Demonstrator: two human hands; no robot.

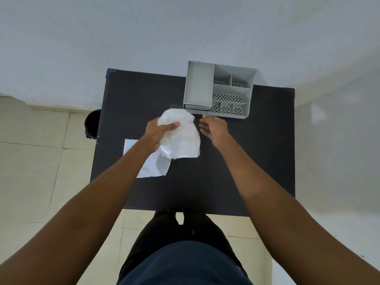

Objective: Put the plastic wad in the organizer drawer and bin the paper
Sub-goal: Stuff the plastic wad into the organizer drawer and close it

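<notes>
My left hand [159,131] grips a translucent white plastic wad [182,136] above the middle of the black table [246,161]. My right hand [213,128] is beside the wad, fingers apart, holding nothing, just in front of the grey organizer [198,87]. The organizer's small drawer [196,108] sits at its lower front left and looks pushed in or barely out. A white sheet of paper [148,165] lies flat on the table under my left forearm, partly hidden by it.
A black bin [92,124] stands on the tiled floor at the table's left edge. The organizer has several perforated compartments and stands at the table's far edge against a white wall. My legs are at the near edge.
</notes>
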